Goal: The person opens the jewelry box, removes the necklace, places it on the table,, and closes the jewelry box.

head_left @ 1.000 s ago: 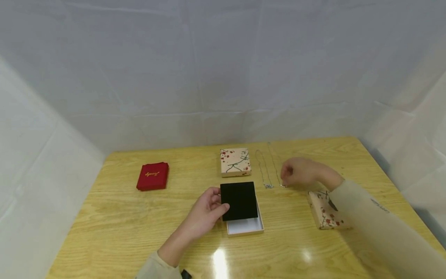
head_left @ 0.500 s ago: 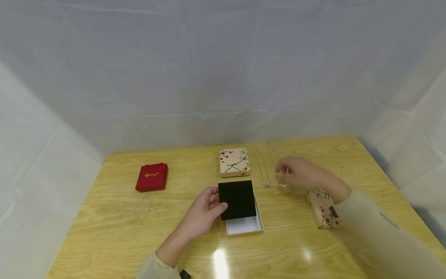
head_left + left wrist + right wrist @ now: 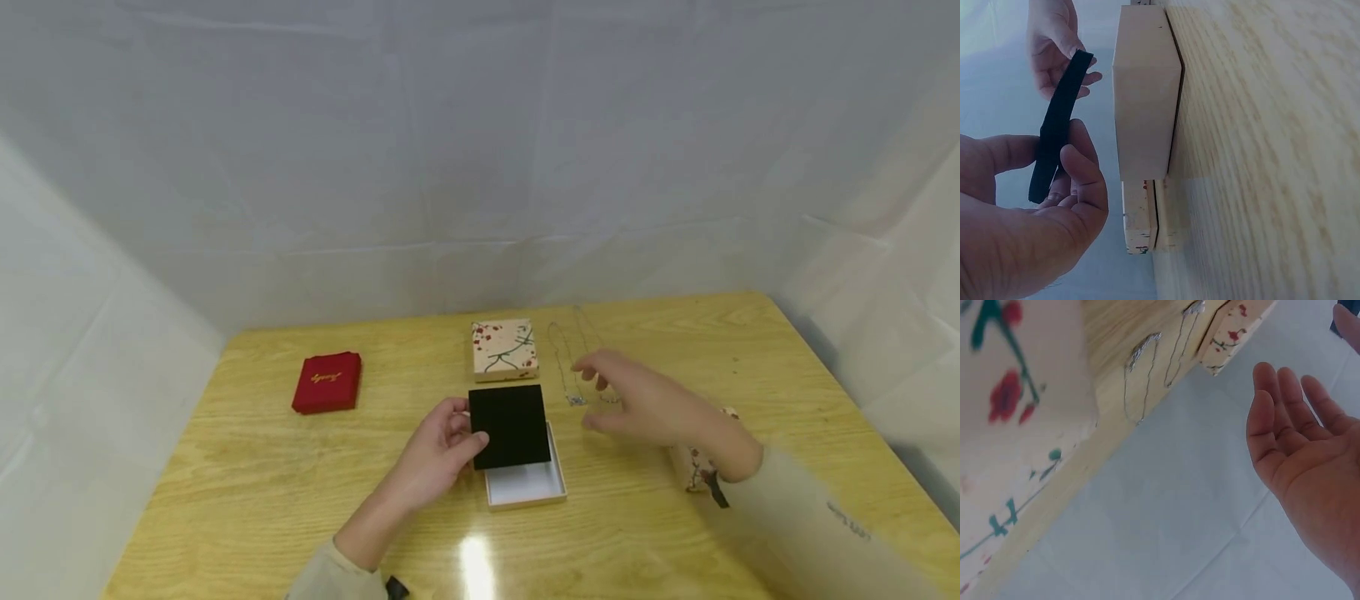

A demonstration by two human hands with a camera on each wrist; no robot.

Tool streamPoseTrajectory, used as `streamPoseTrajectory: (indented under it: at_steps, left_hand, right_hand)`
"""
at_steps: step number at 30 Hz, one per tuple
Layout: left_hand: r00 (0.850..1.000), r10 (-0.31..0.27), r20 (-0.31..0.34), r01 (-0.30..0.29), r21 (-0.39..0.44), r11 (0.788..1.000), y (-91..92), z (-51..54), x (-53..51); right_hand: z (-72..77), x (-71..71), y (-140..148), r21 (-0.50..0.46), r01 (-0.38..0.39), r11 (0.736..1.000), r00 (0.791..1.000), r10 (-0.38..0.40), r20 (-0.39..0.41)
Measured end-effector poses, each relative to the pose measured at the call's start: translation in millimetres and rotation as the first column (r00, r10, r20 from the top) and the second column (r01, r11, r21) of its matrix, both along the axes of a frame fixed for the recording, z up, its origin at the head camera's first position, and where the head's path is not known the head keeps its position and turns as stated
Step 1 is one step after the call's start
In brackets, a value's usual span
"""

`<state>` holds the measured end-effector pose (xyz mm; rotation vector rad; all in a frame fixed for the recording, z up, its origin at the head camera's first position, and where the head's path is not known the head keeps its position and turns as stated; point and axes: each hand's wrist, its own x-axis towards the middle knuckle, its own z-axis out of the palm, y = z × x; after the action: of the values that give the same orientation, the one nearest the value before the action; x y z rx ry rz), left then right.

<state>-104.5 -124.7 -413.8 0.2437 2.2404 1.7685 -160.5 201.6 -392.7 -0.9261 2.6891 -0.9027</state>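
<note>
My left hand [image 3: 438, 454] pinches a thin black square pad [image 3: 510, 427] between thumb and fingers. The left wrist view shows the pad [image 3: 1060, 125] edge-on and slightly bent. Below it an open shallow box base [image 3: 527, 487] with a white inside stands on the table, partly covered by the pad in the head view. My right hand [image 3: 641, 404] hovers with fingers apart and holds nothing. Two silver chain necklaces lie near it; the left one's pendant [image 3: 576, 400] is visible, while the hand partly covers the other necklace [image 3: 1194, 307] in the head view.
Behind the pad sits a floral-printed box [image 3: 505, 348]. Another floral box piece [image 3: 697, 467] lies at the right, mostly under my right forearm. A red pouch [image 3: 327, 382] with gold lettering rests on the wooden table's left side. White sheets hang behind and beside it.
My right hand has left the right necklace's pendant, spread its fingers and moved left toward the pad. My left hand keeps hold of the pad and has barely moved.
</note>
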Motion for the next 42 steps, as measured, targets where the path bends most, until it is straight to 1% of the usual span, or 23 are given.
streamPoseTrajectory:
  at_steps: [4,7,13,19,28,36,42]
  left_hand:
    - [1.000,0.002,0.005,-0.002,0.008,1.000,0.1,1.8,-1.3]
    - [1.000,0.007,0.010,-0.007,0.007,1.000,0.7,3.0,-1.4]
    - [1.000,0.006,0.011,-0.006,0.005,1.000,2.4,4.8,-2.7]
    - [1.000,-0.004,0.013,0.004,0.018,1.000,4.8,4.1,-3.8]
    - [0.999,-0.032,0.015,0.031,0.034,0.999,8.9,4.5,-3.2]
    - [0.998,-0.058,0.013,0.058,0.023,0.998,8.3,1.0,-3.8]
    - [0.999,-0.051,0.016,0.051,0.003,0.999,8.0,1.2,-3.5]
  right_hand:
    - [-3.3,10.5,-7.9,-0.009,-0.021,1.000,0.999,0.021,-0.027]
    - [-6.1,16.7,-14.8,0.001,-0.034,0.999,0.997,0.034,-0.065]
    - [-12.8,24.3,-28.0,-0.015,-0.038,0.999,0.993,0.036,-0.108]
    - [-19.5,28.3,-37.8,0.004,-0.012,1.000,0.991,0.013,-0.130]
    - [-25.3,31.6,-44.3,-0.034,-0.040,0.999,0.985,0.034,-0.172]
    - [-27.1,33.7,-46.8,-0.019,-0.032,0.999,0.988,0.029,-0.154]
    - [-26.6,34.1,-46.4,-0.022,-0.043,0.999,0.986,0.039,-0.165]
